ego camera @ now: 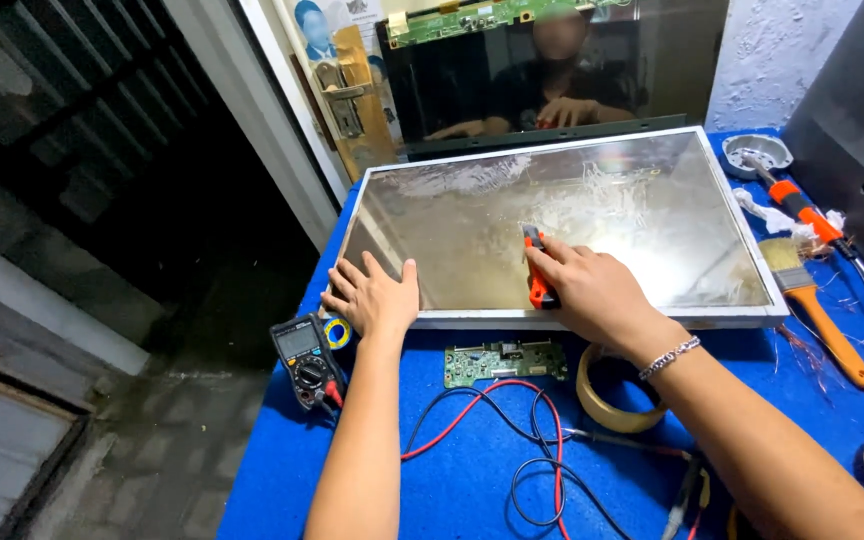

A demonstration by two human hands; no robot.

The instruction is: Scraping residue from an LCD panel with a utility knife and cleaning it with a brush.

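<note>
We saw a shiny framed display panel lying flat on blue cloth, an orange utility knife resting blade-down on it.

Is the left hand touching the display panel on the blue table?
Touching. The head view shows the left hand lying flat, palm down, on the lower-left corner of the display panel, fingers spread across its frame with no gap visible.
</note>
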